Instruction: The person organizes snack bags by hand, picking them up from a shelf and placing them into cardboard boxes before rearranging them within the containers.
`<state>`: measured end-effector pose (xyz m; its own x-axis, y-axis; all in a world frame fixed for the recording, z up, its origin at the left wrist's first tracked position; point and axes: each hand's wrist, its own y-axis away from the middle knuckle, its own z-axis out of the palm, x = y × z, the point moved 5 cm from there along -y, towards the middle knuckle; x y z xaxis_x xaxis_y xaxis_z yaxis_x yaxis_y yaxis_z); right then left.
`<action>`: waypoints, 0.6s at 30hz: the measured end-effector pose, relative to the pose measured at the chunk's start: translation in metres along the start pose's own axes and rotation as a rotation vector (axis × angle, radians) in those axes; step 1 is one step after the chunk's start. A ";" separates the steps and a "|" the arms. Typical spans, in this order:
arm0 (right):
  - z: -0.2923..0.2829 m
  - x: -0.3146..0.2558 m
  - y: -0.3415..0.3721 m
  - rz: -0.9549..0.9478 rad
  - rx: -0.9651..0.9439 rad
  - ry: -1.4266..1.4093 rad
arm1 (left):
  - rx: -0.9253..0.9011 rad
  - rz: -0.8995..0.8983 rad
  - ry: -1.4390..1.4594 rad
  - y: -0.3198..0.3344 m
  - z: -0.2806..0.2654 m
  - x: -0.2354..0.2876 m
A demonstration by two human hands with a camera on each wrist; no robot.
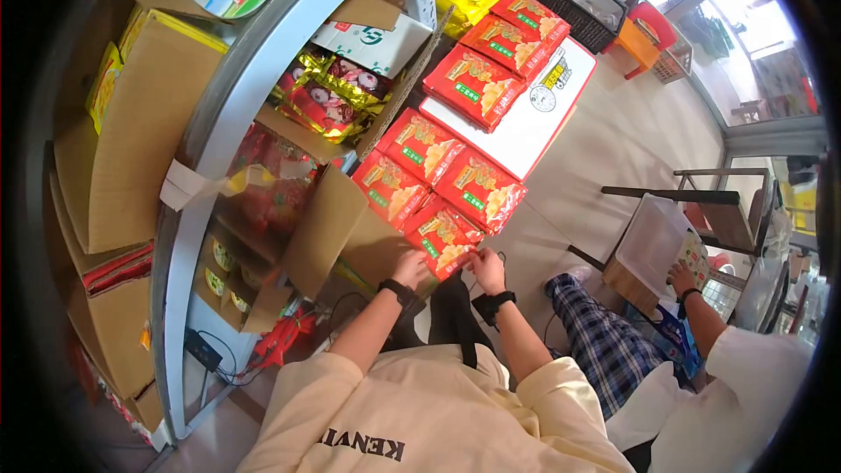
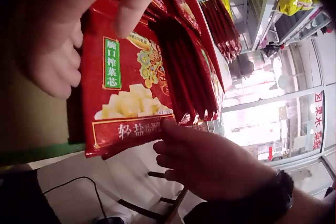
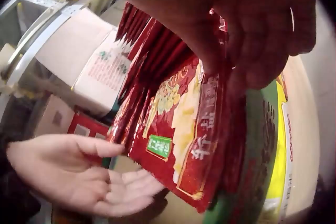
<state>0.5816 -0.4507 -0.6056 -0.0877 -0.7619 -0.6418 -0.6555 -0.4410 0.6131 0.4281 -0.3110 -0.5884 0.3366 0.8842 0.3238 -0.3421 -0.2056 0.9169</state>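
So the big thing by you is the metal shelf [image 1: 169,298] curving down your left, with a brown carton [image 1: 144,114] beyond it. Next size down is the flat white box [image 1: 536,136] in front of you, with the far red packets [image 1: 473,83] lying on it. The nearer red packets [image 1: 425,144] are grouped closer to you, and the wrist views show they're piled in layers. I can't tell what sits under the whole group.

The one you're working, the near packet [image 1: 441,236], is at your end of that group, face up, and looks lower than the pile just behind it.

Your right hand [image 1: 488,270] pinches its near edge, thumb on top, fingers beneath. Your left hand [image 1: 409,269] is at the other side, fingers mostly straight and thumb over the face; can't tell how much it's bearing.

My read: you're placing and squaring up that front pile. Next I'd get the edges flush with the neighbours, then ease the right thumb off without dragging the slick wrapper.
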 end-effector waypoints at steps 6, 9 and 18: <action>-0.026 -0.038 0.061 -0.048 -0.540 -0.339 | -0.155 0.025 -0.058 0.052 -0.002 -0.001; -0.044 -0.057 0.098 -0.203 -0.659 -0.198 | -0.271 0.103 -0.123 0.104 -0.005 0.013; -0.062 -0.257 0.250 -0.688 -0.406 -0.062 | -0.395 0.884 -0.384 0.354 -0.052 0.107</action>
<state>0.4866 -0.3946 -0.2593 0.1874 -0.2334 -0.9542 -0.2544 -0.9497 0.1823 0.2977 -0.2673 -0.2411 0.0588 0.2774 0.9590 -0.8423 -0.5018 0.1968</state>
